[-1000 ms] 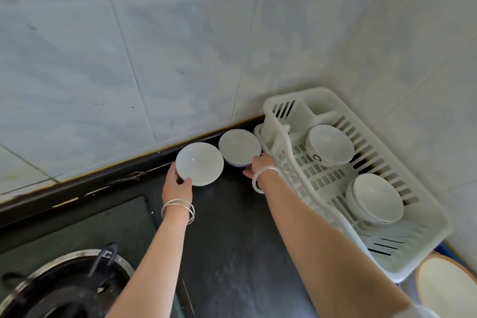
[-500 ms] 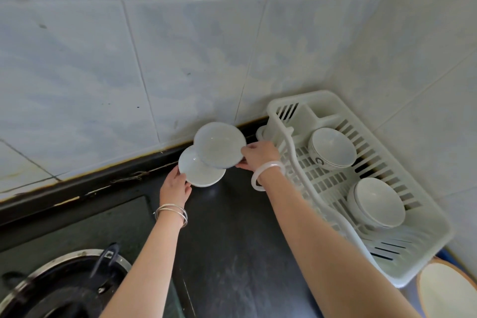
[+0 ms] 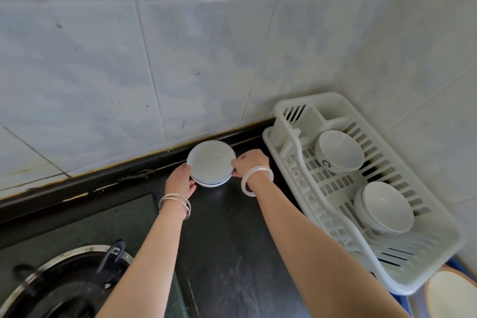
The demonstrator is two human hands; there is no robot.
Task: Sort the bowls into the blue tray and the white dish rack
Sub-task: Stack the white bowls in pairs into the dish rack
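Note:
Two small white bowls (image 3: 211,160) sit stacked one in the other on the black counter by the wall. My left hand (image 3: 180,181) grips the stack's left rim and my right hand (image 3: 249,162) grips its right rim. The lower bowl (image 3: 210,184) shows a blue line under the rim. The white dish rack (image 3: 291,142) stands to the right and holds one white bowl (image 3: 338,150) at the back and a stack of white bowls (image 3: 384,209) nearer. A sliver of the blue tray (image 3: 401,299) shows under the rack's near corner.
A gas burner (image 3: 59,284) with a black pan support is at the lower left. A brown-rimmed bowl (image 3: 451,294) sits at the lower right corner. Tiled walls close the back and right sides. Black counter (image 3: 232,253) lies between my arms.
My right hand lifted the right bowl and set it into the bowl by my left hand. The two bowls now form one stack held by both hands.

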